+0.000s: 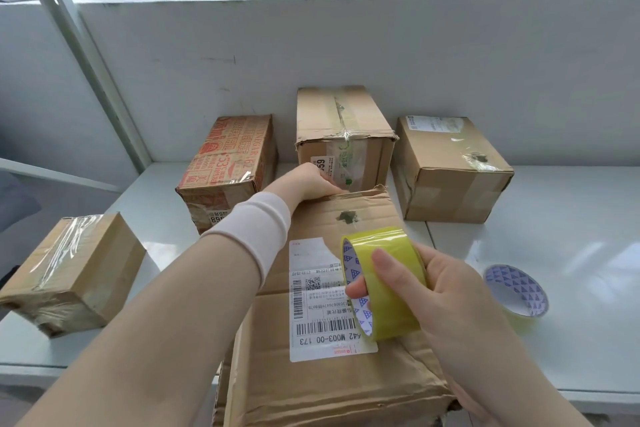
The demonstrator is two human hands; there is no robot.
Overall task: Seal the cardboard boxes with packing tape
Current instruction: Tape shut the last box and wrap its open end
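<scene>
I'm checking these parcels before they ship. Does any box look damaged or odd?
The labelled front box is creased and crumpled, with a dark scuff near its far edge. The rear right box has a dark torn-looking spot under wrinkled tape.

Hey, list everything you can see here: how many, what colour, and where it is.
front box: one, brown, nearest, under both hands
shipping label: one, white, on the front box
small box: one, brown with clear tape, left on the table
printed box: one, brown with red print, back left
tall box: one, brown, back centre
right box: one, brown, back right
held tape roll: one, yellow-green, above the front box
spare tape roll: one, blue-patterned white core, lying at right
table: one, white
wall: one, pale grey, behind
left hand: fingers curled over the front box's far edge
right hand: grips the held tape roll
</scene>
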